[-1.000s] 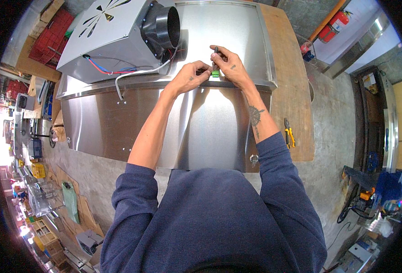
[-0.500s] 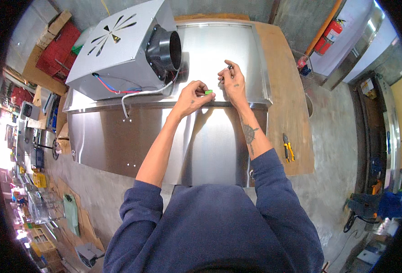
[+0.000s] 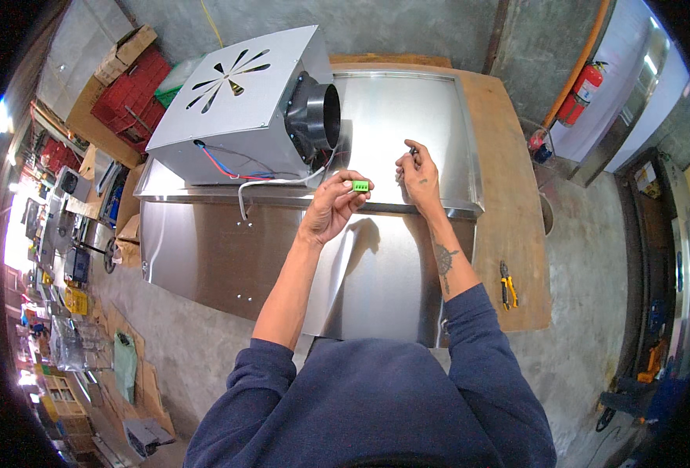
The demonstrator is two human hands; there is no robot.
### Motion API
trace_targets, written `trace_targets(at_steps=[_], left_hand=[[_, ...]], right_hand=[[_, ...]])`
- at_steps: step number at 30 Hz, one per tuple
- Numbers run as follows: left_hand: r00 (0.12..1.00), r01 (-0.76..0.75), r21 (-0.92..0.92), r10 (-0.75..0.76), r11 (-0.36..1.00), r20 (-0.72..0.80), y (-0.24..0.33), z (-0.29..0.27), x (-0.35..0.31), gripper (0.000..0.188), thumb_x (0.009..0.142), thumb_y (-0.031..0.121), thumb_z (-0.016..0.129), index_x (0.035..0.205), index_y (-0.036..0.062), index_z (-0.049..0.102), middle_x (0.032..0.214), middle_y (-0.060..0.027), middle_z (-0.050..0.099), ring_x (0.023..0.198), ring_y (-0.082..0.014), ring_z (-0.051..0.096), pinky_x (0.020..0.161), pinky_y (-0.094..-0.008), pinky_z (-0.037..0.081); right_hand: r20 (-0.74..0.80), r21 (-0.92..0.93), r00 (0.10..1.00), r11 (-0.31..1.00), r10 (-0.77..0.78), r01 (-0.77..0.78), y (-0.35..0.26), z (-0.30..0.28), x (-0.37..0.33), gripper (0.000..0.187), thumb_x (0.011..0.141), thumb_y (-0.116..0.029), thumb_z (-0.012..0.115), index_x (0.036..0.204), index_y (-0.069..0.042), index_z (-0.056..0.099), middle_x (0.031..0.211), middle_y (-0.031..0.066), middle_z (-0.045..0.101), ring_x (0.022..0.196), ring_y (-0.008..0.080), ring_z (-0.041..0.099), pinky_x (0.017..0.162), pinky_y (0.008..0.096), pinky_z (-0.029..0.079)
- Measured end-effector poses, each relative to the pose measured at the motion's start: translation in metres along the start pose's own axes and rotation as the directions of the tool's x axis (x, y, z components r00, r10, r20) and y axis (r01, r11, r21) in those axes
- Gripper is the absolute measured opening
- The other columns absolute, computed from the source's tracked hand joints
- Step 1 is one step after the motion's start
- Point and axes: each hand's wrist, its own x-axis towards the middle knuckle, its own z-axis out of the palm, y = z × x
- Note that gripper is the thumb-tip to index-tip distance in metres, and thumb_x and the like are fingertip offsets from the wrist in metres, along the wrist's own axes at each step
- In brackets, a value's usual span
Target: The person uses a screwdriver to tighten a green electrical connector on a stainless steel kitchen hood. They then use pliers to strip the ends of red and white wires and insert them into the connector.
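Between the thumb and fingers of my left hand [image 3: 332, 204] sits a small green terminal block connector [image 3: 361, 186], its row of dark slots turned toward me. My right hand [image 3: 421, 179], a little to the right and farther away, is closed around a small dark tool [image 3: 413, 151] that looks like a small screwdriver; fingers hide most of it. Both hands are above a shiny sheet-metal hood body [image 3: 392, 101]. Left of them stands a grey metal blower box [image 3: 275, 117] with a black round outlet [image 3: 321, 117]. Red and blue wires [image 3: 222, 167] and a grey cable [image 3: 271, 183] come from it.
Yellow-and-black pliers [image 3: 509, 286] lie on the wooden tabletop [image 3: 517, 203] at the right. A red fire extinguisher [image 3: 581, 93] hangs by the far right wall. Red crates [image 3: 130, 97] stand at the far left, and shelves with clutter line the left side.
My left hand has turned so the connector's slotted face shows. The right hand keeps its grip on the dark tool. The whole view has shifted, with the scene lower and farther right.
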Motion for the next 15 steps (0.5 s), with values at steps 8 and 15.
trace_targets(at_steps=[8,15], left_hand=[[0.998,0.033,-0.068,-0.030,0.997,0.048,-0.008,-0.005,0.001,0.019,0.103,0.013,0.067,0.116,-0.0005,0.067,0.114,-0.0186,0.071,0.101,-0.0194,0.073,0.093,-0.0261,0.065],[0.991,0.023,0.232,0.010,0.972,-0.137,-0.007,-0.007,0.015,0.023,0.104,0.013,0.068,0.122,-0.0016,0.067,0.118,-0.0151,0.072,0.108,-0.0228,0.071,0.101,-0.0327,0.058]], right_hand=[[-0.015,-0.029,0.998,0.997,-0.067,0.066,0.006,-0.001,0.000,0.041,0.110,-0.016,0.056,0.146,0.003,0.057,0.088,0.0083,0.072,0.075,0.0120,0.066,0.066,0.0294,0.058],[-0.053,-0.069,0.989,0.988,-0.139,0.135,0.012,0.006,0.002,0.041,0.109,-0.018,0.059,0.146,0.001,0.055,0.085,0.0115,0.072,0.073,0.0162,0.070,0.068,0.0335,0.058]])
